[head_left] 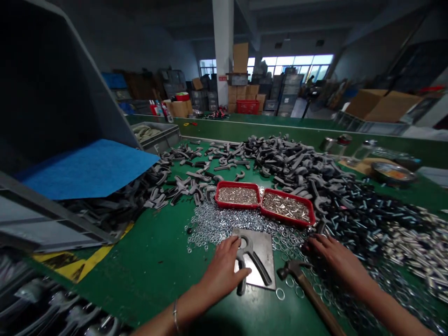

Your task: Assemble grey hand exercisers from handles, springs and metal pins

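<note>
A grey spring clamp with black-gripped handles lies on a square metal plate. My left hand holds it from the left, with the thumb across one handle and the fingers by the jaw end. My right hand reaches into the small parts to the right of the plate. Its fingers are curled together by dark pieces, and what they hold is hidden. Between my hands, a claw hammer with a wooden handle lies on loose rings, its head close to the plate.
Two red trays of small metal pins stand behind the plate, amid scattered washers. Grey clamp parts are heaped beyond. Black-and-silver screws cover the right. A grey crate with a blue sheet borders the left.
</note>
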Demonstrator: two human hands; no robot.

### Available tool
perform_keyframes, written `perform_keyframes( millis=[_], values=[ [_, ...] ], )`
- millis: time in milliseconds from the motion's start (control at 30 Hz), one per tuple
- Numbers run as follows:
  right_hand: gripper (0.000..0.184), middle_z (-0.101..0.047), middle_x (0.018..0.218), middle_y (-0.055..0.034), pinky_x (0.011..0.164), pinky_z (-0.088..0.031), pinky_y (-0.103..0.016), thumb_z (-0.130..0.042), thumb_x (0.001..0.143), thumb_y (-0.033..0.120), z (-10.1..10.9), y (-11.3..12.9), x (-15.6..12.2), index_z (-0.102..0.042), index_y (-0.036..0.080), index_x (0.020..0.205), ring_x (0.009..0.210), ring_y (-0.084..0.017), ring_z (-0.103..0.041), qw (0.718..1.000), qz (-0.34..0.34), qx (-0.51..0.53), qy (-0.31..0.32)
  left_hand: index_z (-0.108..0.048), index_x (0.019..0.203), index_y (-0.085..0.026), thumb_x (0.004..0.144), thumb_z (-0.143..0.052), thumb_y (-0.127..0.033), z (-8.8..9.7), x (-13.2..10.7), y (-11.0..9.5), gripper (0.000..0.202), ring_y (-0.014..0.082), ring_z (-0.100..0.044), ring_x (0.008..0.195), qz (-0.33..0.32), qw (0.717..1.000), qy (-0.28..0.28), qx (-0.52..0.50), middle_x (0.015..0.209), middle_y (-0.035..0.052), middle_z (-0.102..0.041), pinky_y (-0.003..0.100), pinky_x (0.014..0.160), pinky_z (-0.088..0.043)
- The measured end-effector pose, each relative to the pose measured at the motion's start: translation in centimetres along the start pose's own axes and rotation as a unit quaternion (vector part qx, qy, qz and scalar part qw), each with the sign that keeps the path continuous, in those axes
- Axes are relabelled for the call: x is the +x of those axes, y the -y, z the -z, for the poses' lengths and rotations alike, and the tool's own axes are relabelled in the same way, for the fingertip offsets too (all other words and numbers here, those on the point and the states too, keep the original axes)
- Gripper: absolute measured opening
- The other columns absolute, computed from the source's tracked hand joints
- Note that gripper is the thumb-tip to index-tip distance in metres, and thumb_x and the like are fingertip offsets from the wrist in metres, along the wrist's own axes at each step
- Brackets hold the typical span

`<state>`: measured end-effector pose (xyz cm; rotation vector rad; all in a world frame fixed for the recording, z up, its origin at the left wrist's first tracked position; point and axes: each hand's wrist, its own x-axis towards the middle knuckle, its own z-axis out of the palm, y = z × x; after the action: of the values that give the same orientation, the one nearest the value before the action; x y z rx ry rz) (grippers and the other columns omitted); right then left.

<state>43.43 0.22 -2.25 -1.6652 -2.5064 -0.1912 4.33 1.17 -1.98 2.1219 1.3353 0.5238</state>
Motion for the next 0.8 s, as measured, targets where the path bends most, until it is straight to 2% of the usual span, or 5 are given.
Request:
perform_keyframes(
  millis=[200, 333, 400, 600, 800],
  values=[
    [0.031, -0.068, 0.1, -0.0137, 0.078, -0.054, -0.041, -0.05, 0.093, 0.043, 3.6, 4.1, 1.9, -0.058, 0.019, 0.11, 0.088, -0.029, -0.067, 0.948, -0.181, 0.224, -0.137, -0.043, 0.142, -0.018, 0.082, -0.066, -0.024, -0.3, 0.5, -0.1, 0.064, 0.0294, -0.034, 0.139, -0.015, 0.999, 0.04, -0.021, 0.148, 0.0116, -0.042, 0.048, 0.119, -0.027],
    [0.026, -0.072, 0.091, -0.0058, 0.066, -0.057, -0.036, -0.05, 0.096, 0.048, 4.6, 12.0, 5.7, -0.052, 0.025, 0.106, 0.071, -0.023, -0.07, 0.779, -0.256, 0.559, -0.122, -0.054, 0.127, -0.018, 0.083, -0.068, -0.027, -0.2, 0.2, 0.0, 0.047, 0.0292, -0.044, 0.126, -0.001, 1.0, -0.001, -0.019, 0.131, 0.0109, -0.053, 0.049, 0.112, -0.034],
    [0.026, -0.073, 0.084, -0.0044, 0.062, -0.058, -0.036, -0.05, 0.096, 0.05, 3.4, 15.2, 7.4, -0.048, 0.025, 0.1, 0.063, -0.022, -0.07, 0.73, -0.262, 0.621, -0.115, -0.055, 0.122, -0.019, 0.083, -0.069, -0.026, -0.2, 0.1, 0.1, 0.042, 0.0285, -0.045, 0.121, 0.001, 1.0, -0.004, -0.021, 0.125, 0.0097, -0.055, 0.048, 0.108, -0.037],
    [0.028, -0.075, 0.084, -0.0058, 0.057, -0.057, -0.037, -0.051, 0.095, 0.053, -0.9, 18.1, 9.2, -0.045, 0.026, 0.098, 0.064, -0.024, -0.071, 0.729, -0.265, 0.625, -0.088, -0.055, 0.118, -0.019, 0.082, -0.071, -0.025, -0.4, 0.5, 0.7, 0.04, 0.0277, -0.046, 0.115, -0.016, 0.999, -0.003, -0.036, 0.121, 0.0082, -0.056, 0.046, 0.104, -0.038],
    [0.028, -0.075, 0.087, -0.0059, 0.064, -0.058, -0.038, -0.05, 0.095, 0.054, -1.0, 17.8, 9.0, -0.046, 0.026, 0.1, 0.07, -0.026, -0.072, 0.74, -0.264, 0.615, -0.068, -0.055, 0.113, -0.021, 0.08, -0.074, -0.023, -0.7, 0.4, 1.1, 0.039, 0.0255, -0.047, 0.108, -0.024, 0.998, -0.025, -0.049, 0.115, 0.0054, -0.057, 0.043, 0.101, -0.038]
  ],
)
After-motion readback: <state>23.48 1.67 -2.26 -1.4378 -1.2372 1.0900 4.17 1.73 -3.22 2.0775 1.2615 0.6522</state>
